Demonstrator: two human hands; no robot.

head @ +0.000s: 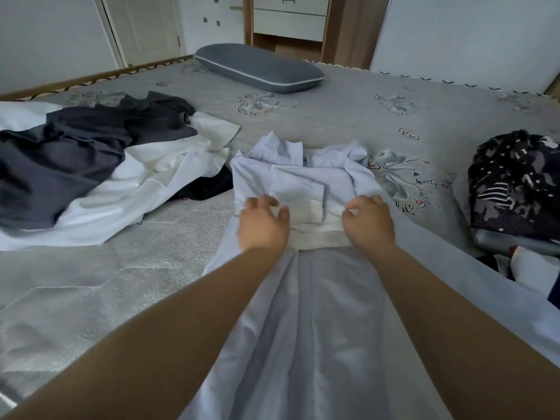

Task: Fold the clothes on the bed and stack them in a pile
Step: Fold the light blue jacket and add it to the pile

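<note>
A pale blue shirt [303, 313] lies lengthwise on the grey bed [333, 116], its sleeves folded in over the chest and its collar pointing away from me. My left hand [262, 224] and my right hand [368, 221] rest on the shirt's middle, on either side of the white cuffs [312, 216]. The fingers of both hands are curled down onto the cloth; whether they pinch it I cannot tell. A heap of unfolded dark grey and white clothes [91, 165] lies at the left.
A dark patterned garment [515, 183] sits folded at the right edge of the bed. A grey pillow [257, 68] lies at the far side. A light quilted blanket [75, 283] covers the near left. A wooden cabinet [291, 22] stands behind the bed.
</note>
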